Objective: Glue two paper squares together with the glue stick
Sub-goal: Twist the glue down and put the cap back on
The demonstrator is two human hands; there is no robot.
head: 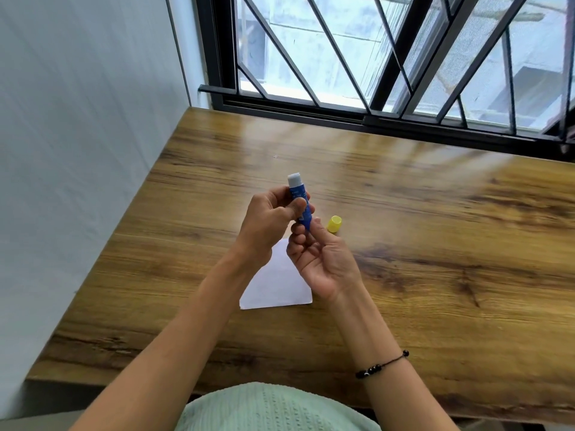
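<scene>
Both hands pinch the uncapped glue stick [299, 197]

Left hand [270, 222] pinches the tube, right hand [320, 259] its base; over-twisting could snap glue onto the paper [277, 284] below.

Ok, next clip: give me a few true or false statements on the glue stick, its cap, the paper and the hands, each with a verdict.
1. The glue stick is uncapped, its white glue end pointing up. True.
2. The yellow cap sits on the paper. False: it lies on the bare wooden table, beyond the white paper.
3. The left hand holds the stick's blue barrel. True.
4. The right hand lies flat on the table. False: it is raised, its fingers at the stick's lower end.
5. Glue is being rubbed onto the paper. False: the stick is held above it.
</scene>
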